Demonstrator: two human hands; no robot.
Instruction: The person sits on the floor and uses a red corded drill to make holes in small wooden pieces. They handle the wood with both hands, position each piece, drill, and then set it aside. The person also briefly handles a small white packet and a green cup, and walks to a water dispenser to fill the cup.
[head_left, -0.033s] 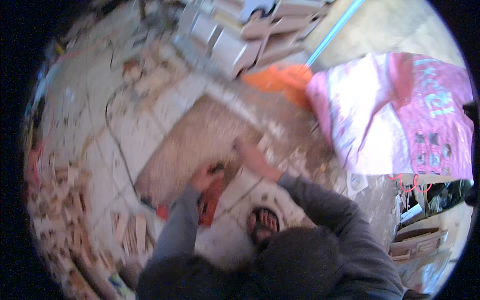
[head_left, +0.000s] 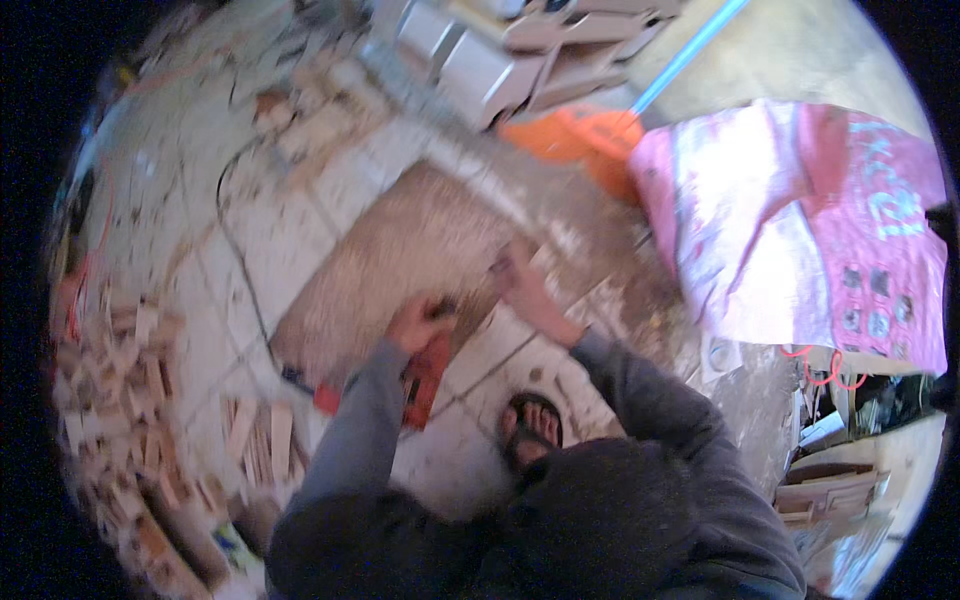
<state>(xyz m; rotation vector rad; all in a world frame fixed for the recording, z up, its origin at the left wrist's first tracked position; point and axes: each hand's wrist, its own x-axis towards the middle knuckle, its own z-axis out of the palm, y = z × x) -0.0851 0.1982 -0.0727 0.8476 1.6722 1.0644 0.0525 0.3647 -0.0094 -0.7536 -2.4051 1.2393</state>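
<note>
A brown flat panel with a rough-looking surface (head_left: 375, 250) lies aslant on the tiled floor before me. My left hand (head_left: 412, 328) is at its near edge, fingers curled round a small dark thing (head_left: 443, 307) too blurred to name. Just below that hand is a red tool-like object (head_left: 427, 380), partly covered by my sleeve; whether the dark thing belongs to it I cannot tell. Over the panel's right corner is my right hand (head_left: 525, 290). Its fingers are smeared by motion, so any grip is unclear.
A black cord (head_left: 232, 240) curves along the panel's left side. Wood offcuts (head_left: 130, 380) pile up at the left. An orange dustpan-like piece (head_left: 570, 140) and a pink-and-white sack (head_left: 740, 230) lie at the right. My sandalled foot (head_left: 532, 425) stands near the panel.
The whole view has shifted slightly, with the floor things now a little higher and further right. My right hand has moved slightly toward the panel's right corner. The left keeps its place.
</note>
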